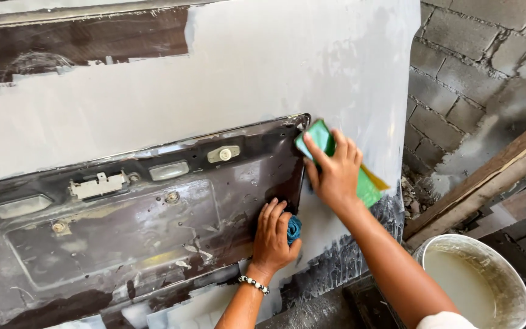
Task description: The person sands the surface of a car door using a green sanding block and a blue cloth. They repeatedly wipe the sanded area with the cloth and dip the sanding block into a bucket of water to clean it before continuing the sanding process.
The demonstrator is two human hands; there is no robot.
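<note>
green sanding block [319, 139] gripped by right hand [334, 173] on car panel [153, 201], left hand [273, 234] clutching blue cloth [293, 228] (bucket [506, 286] nearby)

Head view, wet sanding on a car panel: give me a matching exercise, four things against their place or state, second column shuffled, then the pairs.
Things
1. green sanding block
2. blue cloth
3. bucket
4. bead bracelet

Places or states
A. on the left wrist
B. pressed flat on the grey primed panel under the right hand
C. bottom right, holding cloudy liquid
D. bunched under the left hand on the dark recessed section

Pairs: 1-B, 2-D, 3-C, 4-A
</note>
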